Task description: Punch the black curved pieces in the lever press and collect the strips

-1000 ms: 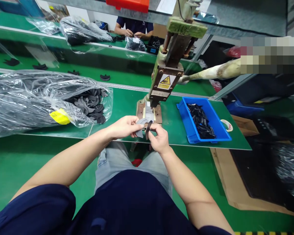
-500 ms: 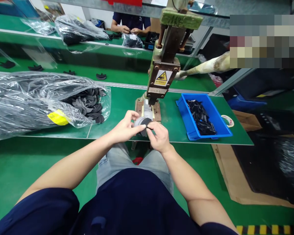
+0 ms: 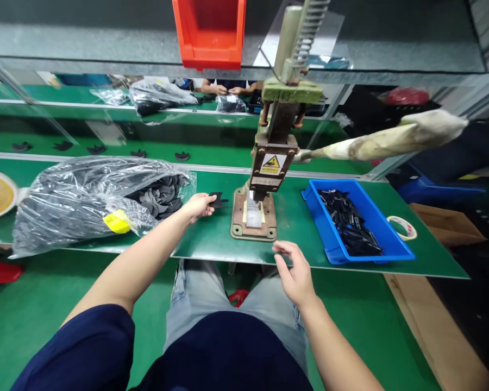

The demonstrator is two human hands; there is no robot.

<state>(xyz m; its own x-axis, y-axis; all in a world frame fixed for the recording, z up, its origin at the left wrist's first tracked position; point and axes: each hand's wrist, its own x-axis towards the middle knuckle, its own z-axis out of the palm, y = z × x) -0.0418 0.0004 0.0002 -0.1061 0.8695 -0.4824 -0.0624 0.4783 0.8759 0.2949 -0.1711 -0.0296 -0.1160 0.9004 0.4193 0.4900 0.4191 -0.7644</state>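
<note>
My left hand (image 3: 199,207) is stretched out over the green bench and pinches a small flat black curved piece (image 3: 217,200), just left of the hand press (image 3: 269,163). My right hand (image 3: 295,273) hovers at the bench's near edge, below the press base (image 3: 253,218), with its fingers apart and nothing in them. The press's padded lever (image 3: 385,140) sticks out to the right.
A clear plastic bag (image 3: 85,201) of several black curved pieces lies on the left. A blue bin (image 3: 385,233) of black strips and a tape roll (image 3: 402,227) sit on the right. A red bin (image 3: 210,32) hangs overhead. Another person's hands (image 3: 224,89) work at the far bench.
My hands have come apart. The left carried the black piece away to the left of the press, the right let go and dropped back to the bench edge. My view has tilted upward.
</note>
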